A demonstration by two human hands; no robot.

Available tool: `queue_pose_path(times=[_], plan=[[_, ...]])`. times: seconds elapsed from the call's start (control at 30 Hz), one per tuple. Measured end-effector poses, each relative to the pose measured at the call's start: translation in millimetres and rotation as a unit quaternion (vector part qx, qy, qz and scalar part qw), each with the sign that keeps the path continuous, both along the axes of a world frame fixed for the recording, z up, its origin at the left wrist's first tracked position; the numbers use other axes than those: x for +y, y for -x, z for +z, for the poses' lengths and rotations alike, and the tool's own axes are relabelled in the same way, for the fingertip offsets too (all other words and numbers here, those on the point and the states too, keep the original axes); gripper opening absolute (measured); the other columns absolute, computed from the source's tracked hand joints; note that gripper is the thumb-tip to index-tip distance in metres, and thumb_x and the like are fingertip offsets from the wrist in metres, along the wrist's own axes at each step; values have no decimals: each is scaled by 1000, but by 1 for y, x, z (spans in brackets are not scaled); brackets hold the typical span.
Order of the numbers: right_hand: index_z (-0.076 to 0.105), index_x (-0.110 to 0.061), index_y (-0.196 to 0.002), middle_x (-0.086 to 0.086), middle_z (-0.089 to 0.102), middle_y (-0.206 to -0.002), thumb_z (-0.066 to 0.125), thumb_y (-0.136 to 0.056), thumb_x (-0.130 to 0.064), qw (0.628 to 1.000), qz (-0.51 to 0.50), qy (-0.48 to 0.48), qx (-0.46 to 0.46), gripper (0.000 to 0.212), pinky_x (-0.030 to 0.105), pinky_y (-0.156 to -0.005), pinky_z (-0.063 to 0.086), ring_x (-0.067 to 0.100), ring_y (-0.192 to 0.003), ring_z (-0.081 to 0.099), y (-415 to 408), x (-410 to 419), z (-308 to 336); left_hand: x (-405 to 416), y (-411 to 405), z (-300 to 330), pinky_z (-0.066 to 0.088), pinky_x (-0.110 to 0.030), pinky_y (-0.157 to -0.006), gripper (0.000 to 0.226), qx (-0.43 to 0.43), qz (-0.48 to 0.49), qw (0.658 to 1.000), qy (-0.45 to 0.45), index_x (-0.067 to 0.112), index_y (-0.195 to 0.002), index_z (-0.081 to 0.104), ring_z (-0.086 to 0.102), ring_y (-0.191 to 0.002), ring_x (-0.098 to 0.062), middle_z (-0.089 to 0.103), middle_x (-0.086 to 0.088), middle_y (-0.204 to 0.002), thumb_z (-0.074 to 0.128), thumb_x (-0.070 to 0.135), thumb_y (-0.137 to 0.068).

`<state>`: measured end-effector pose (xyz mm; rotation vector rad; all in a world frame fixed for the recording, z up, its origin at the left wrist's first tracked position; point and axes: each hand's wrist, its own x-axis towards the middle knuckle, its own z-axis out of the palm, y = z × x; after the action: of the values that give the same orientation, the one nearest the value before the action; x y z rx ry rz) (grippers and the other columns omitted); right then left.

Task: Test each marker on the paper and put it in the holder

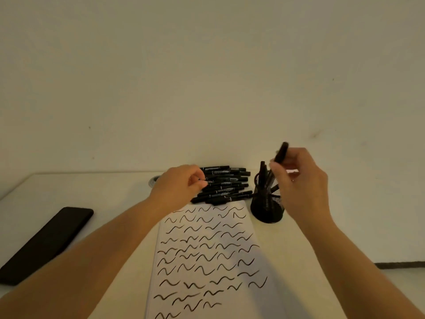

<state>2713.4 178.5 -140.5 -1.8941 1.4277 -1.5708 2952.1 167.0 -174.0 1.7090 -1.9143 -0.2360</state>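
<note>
The paper (207, 261) lies on the desk (333, 226) in the middle, nearest the person. Behind its far edge lies the pile of markers (226, 185), stacked side by side against the wall (207, 77). To the right of that pile, just beside the paper's far right corner, the holder (266, 210) stands on the desk with several markers in it. The left hand (179, 183) rests at the left end of the pile, touching it. The right hand (299, 178) hangs above and just right of the holder, gripping a marker (281, 153) over it. Well to the left of the paper, near the desk's left edge, lies a phone (46, 245).
</note>
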Motion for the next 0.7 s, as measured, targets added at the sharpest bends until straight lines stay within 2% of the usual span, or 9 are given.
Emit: queue_pose_path(times=[0.1,0.33,0.43,0.53,0.7], plan=[[50,-29,-99,-22,60,-85,60,-86,-21,999,-13,1,-46,17,3,-59,41,-11,-78,57,12,-14,-1,-39,-12,-14,39,-24,-64,14,-54,21,996,-64,30,-98,58,55,-82,-8,59,12,-92,55,37,-86],[44,-31,-100,-17,61,-91,59,-87,-17,998,-10,-28,-57,25,0,-64,41,-15,-83,55,22,-34,-29,-97,-30,-41,45,-29,-80,22,-86,40,988,-125,22,-107,59,55,-94,-15,62,1,-110,48,32,-91],[38,-38,-108,-22,56,-91,59,-87,-14,998,-3,-58,-31,38,0,-60,41,-18,-84,53,21,-38,-40,-111,-31,-51,44,-30,-81,23,-109,37,986,-120,21,-111,58,55,-99,-18,60,-1,-115,46,29,-93],[35,-45,-119,-25,52,-88,57,-88,-16,997,-4,-81,-5,48,8,-56,42,-8,-78,58,20,-41,-50,-125,-28,-56,43,-33,-84,25,-154,23,982,-107,20,-114,57,53,-103,-20,56,-2,-116,44,26,-93],[40,-37,-119,-26,50,-83,57,-87,-16,994,-17,-94,49,42,11,-61,39,-2,-77,55,18,-47,-60,-143,-22,-62,43,-34,-79,26,-213,7,974,-83,23,-117,55,51,-103,-21,56,-1,-114,43,24,-94]])
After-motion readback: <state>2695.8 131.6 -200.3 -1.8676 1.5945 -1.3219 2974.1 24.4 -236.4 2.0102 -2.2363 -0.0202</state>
